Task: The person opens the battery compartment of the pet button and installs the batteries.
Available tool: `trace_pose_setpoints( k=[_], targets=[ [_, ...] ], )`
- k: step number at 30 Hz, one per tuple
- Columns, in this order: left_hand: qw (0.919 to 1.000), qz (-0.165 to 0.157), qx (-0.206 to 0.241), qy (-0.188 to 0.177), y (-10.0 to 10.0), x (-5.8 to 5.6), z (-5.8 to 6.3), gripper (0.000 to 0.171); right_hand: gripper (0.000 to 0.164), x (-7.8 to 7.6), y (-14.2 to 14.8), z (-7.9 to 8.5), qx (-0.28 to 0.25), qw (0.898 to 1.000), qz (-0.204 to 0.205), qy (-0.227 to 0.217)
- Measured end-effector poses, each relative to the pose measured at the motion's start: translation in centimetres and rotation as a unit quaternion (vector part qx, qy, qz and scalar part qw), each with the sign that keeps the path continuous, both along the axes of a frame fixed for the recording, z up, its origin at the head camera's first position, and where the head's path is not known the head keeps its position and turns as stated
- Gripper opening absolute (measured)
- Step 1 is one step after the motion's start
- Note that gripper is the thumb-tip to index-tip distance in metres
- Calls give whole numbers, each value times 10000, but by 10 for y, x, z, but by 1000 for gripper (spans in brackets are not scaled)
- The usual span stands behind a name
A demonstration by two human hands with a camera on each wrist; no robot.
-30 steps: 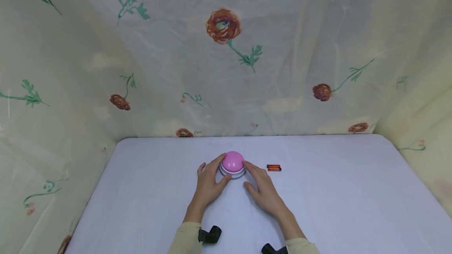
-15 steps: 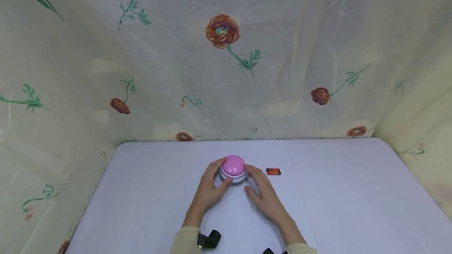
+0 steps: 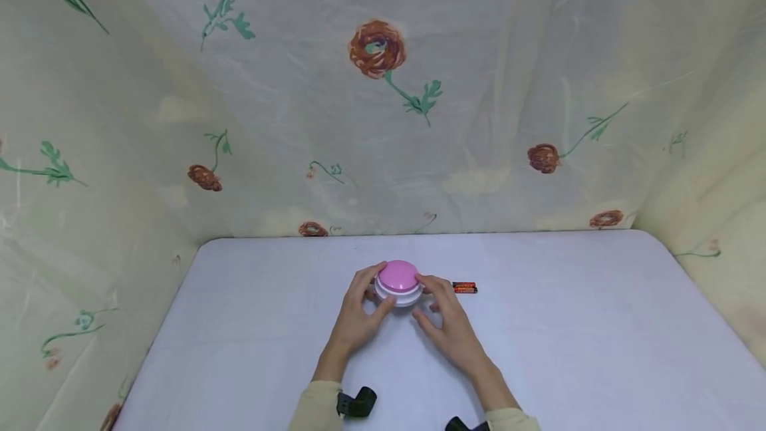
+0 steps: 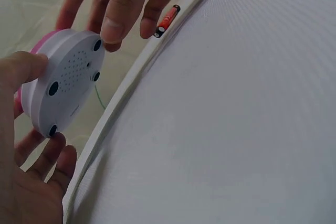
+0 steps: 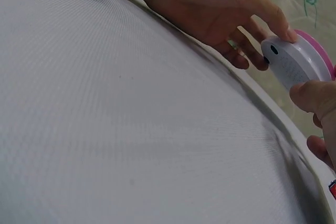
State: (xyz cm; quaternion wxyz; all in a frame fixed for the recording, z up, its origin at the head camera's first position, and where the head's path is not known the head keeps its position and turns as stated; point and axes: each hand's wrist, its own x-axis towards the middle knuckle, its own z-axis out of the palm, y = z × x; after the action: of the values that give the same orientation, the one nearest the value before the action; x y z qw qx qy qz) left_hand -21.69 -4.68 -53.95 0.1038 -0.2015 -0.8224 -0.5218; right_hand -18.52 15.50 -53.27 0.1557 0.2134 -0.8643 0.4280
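A round push button (image 3: 399,278) with a pink dome and a white base is raised a little off the table in the head view. Its white underside (image 4: 73,77), with small holes and dark round feet, shows in the left wrist view. My left hand (image 3: 353,321) grips its left side, thumb on the near rim and fingers round the far side. On the other side, my right hand (image 3: 451,331) holds the right edge with its curled fingers; its thumb is near the base, and contact there is unclear. Two red and black batteries (image 3: 465,287) lie just right of the right hand.
A white cloth covers the table (image 3: 574,324), which has rounded far corners. Flower-printed curtains (image 3: 455,178) hang behind it and on both sides. Each wrist wears a black camera band (image 3: 357,402).
The push button has come up off the table and tilted, with both hands at its sides. My right hand's fingers have curled further round its edge. The batteries stay where they were.
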Motion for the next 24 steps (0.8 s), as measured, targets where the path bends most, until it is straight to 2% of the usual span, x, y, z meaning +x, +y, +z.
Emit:
trace_pose_setpoints(
  k=[5,10,15,24],
  targets=[
    [9998,21,187,-5,2,-1,0,60,70,-1,0,1,-51,9999,51,142],
    [9993,106,305,-191,3,0,2,61,70,-1,0,2,-25,9997,101,210],
    [9988,174,227,-408,6,3,3,61,71,0,0,0,15,9998,44,187],
    [9991,44,198,-377,1,5,1,58,65,0,0,-5,-46,9997,6,238]
  ],
)
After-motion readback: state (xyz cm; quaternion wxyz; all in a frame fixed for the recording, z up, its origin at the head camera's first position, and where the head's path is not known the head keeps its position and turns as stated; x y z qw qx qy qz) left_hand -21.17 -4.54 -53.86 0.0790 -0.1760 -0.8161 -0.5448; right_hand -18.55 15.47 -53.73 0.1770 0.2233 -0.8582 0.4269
